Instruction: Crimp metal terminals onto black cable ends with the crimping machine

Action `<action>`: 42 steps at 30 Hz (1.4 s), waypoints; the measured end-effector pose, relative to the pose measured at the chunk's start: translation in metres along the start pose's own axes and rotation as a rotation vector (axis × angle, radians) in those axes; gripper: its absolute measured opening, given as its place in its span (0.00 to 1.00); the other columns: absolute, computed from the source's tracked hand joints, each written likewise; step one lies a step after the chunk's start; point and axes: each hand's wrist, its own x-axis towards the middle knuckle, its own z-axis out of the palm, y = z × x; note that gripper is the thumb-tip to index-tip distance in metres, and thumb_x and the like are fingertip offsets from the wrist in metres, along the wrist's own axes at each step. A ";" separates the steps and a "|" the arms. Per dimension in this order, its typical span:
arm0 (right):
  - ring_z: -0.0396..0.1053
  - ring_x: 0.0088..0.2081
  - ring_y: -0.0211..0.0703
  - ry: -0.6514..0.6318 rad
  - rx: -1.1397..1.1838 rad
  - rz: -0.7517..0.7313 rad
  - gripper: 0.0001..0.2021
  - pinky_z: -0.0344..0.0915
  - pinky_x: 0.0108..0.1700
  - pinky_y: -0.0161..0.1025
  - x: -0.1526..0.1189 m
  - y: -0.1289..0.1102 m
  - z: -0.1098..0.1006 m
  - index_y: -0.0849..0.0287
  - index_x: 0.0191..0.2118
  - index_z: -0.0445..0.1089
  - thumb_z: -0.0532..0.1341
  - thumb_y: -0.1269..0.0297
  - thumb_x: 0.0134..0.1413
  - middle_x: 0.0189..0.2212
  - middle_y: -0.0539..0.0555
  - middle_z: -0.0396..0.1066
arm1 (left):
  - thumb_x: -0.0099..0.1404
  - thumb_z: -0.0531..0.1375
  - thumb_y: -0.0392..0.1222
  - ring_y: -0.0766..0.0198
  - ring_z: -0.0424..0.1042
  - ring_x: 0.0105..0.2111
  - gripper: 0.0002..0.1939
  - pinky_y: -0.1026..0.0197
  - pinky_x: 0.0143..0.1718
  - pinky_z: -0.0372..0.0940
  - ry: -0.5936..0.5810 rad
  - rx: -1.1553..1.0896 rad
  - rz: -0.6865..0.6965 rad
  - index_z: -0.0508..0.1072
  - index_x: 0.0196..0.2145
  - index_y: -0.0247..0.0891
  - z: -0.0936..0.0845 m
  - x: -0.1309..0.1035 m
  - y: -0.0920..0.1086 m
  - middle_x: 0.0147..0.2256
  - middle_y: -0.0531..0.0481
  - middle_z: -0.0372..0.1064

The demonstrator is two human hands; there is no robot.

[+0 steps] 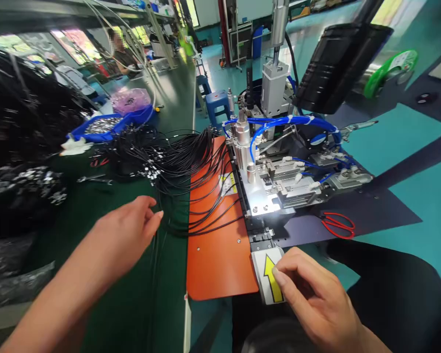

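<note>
**Cable station: left hand at the wires, right hand on the arrow plate**

Green matte bench runs lengthwise away from the person, with teal floor to the right. An orange plate, smooth with rounded corners, is butted against the bench edge.

Left hand: fingers loosely curled, thumb and forefinger tips close together at the thin black cables; cannot tell whether a strand is actually pinched. The bundle is glossy, round-section wire fanning from just past the fingertips, up and across the orange plate, with its long axis running roughly left-right into the fixture.

Right hand: fingers bent, fingertips pressed on the near corner of a white arrow plate. Its yellow arrow points away from the hand, toward the fixture. No readable text; a yellow warning sticker further up is too blurred to read.

The fixture is bare machined metal, blocky, with blue pneumatic hoses looping above. Red-handled scissors lie beyond the right hand. A blue bin of small metal parts sits well beyond the left hand.
</note>
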 end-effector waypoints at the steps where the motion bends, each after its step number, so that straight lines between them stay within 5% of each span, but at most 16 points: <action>1: 0.61 0.29 0.38 -0.010 0.003 -0.031 0.04 0.59 0.32 0.36 0.000 0.000 0.000 0.57 0.35 0.65 0.57 0.70 0.63 0.29 0.51 0.62 | 0.66 0.52 0.51 0.47 0.74 0.37 0.21 0.52 0.39 0.64 -0.087 0.091 -0.050 0.67 0.48 0.32 0.007 -0.007 -0.007 0.39 0.39 0.73; 3: 0.61 0.28 0.38 -0.033 0.008 -0.061 0.05 0.59 0.31 0.36 0.002 -0.001 0.000 0.57 0.34 0.65 0.57 0.70 0.62 0.28 0.51 0.62 | 0.68 0.47 0.50 0.45 0.74 0.40 0.23 0.52 0.38 0.64 -0.278 0.160 -0.053 0.62 0.51 0.27 0.026 -0.028 -0.014 0.41 0.34 0.72; 8: 0.61 0.29 0.36 -0.135 0.002 -0.141 0.04 0.59 0.32 0.35 0.006 -0.008 0.006 0.58 0.35 0.64 0.57 0.71 0.62 0.28 0.50 0.62 | 0.66 0.45 0.37 0.47 0.74 0.36 0.17 0.54 0.34 0.62 -0.354 0.179 -0.196 0.60 0.49 0.26 0.062 -0.074 -0.016 0.37 0.35 0.70; 16: 0.67 0.32 0.36 -0.504 0.156 0.067 0.05 0.61 0.34 0.32 0.012 -0.029 0.063 0.57 0.39 0.69 0.58 0.64 0.60 0.32 0.50 0.71 | 0.60 0.54 0.48 0.60 0.69 0.26 0.25 0.60 0.30 0.64 -0.323 -0.739 -0.486 0.58 0.52 0.34 0.050 -0.078 -0.023 0.27 0.52 0.67; 18: 0.67 0.30 0.37 -0.574 0.174 0.139 0.09 0.61 0.32 0.32 0.011 -0.030 0.082 0.54 0.40 0.71 0.55 0.61 0.62 0.31 0.49 0.72 | 0.60 0.55 0.54 0.59 0.70 0.27 0.25 0.59 0.30 0.64 -0.320 -0.686 -0.489 0.60 0.49 0.34 0.054 -0.084 -0.019 0.31 0.49 0.68; 21: 0.68 0.28 0.38 -0.643 0.189 0.178 0.10 0.60 0.29 0.33 0.006 -0.024 0.106 0.55 0.41 0.71 0.54 0.61 0.61 0.30 0.50 0.74 | 0.63 0.53 0.51 0.53 0.72 0.35 0.16 0.54 0.37 0.64 -0.229 -0.244 -0.397 0.65 0.40 0.35 0.065 -0.094 -0.012 0.37 0.42 0.68; 23: 0.70 0.29 0.39 -0.656 0.185 0.185 0.10 0.60 0.29 0.33 0.002 -0.020 0.115 0.55 0.41 0.71 0.55 0.60 0.60 0.30 0.51 0.75 | 0.63 0.50 0.44 0.51 0.71 0.38 0.09 0.52 0.40 0.62 -0.182 -0.049 -0.330 0.65 0.35 0.36 0.070 -0.100 -0.008 0.35 0.41 0.68; 25: 0.71 0.29 0.40 -0.653 0.179 0.188 0.10 0.61 0.29 0.33 -0.001 -0.018 0.119 0.56 0.41 0.72 0.56 0.60 0.59 0.31 0.52 0.75 | 0.61 0.51 0.40 0.53 0.70 0.35 0.05 0.54 0.37 0.61 -0.195 -0.115 -0.365 0.63 0.33 0.37 0.072 -0.102 -0.006 0.32 0.44 0.68; 29: 0.71 0.31 0.41 -0.615 0.281 0.251 0.13 0.64 0.32 0.36 0.004 -0.020 0.121 0.58 0.46 0.71 0.57 0.59 0.60 0.33 0.54 0.74 | 0.59 0.56 0.46 0.62 0.67 0.25 0.13 0.60 0.29 0.61 -0.244 -0.644 -0.499 0.64 0.39 0.36 0.060 -0.102 0.002 0.26 0.52 0.65; 34: 0.70 0.26 0.39 -0.613 0.870 0.642 0.18 0.68 0.29 0.37 0.020 -0.030 0.130 0.64 0.41 0.66 0.60 0.52 0.57 0.30 0.54 0.69 | 0.49 0.69 0.50 0.67 0.67 0.24 0.29 0.64 0.28 0.62 -0.195 -1.238 -0.607 0.64 0.44 0.35 0.038 -0.107 0.023 0.28 0.53 0.67; 39: 0.65 0.19 0.34 -0.530 0.937 0.692 0.17 0.61 0.20 0.31 0.025 -0.038 0.119 0.63 0.41 0.62 0.64 0.63 0.45 0.24 0.48 0.67 | 0.52 0.69 0.50 0.68 0.66 0.25 0.37 0.64 0.28 0.63 -0.106 -1.221 -0.554 0.58 0.54 0.38 0.039 -0.114 0.026 0.32 0.53 0.69; 42: 0.63 0.18 0.34 -0.436 0.930 0.661 0.21 0.60 0.17 0.30 0.029 -0.036 0.093 0.63 0.46 0.62 0.63 0.67 0.43 0.24 0.46 0.67 | 0.58 0.63 0.51 0.67 0.65 0.26 0.30 0.64 0.28 0.63 -0.153 -1.061 -0.413 0.61 0.55 0.40 0.049 -0.113 0.017 0.30 0.55 0.65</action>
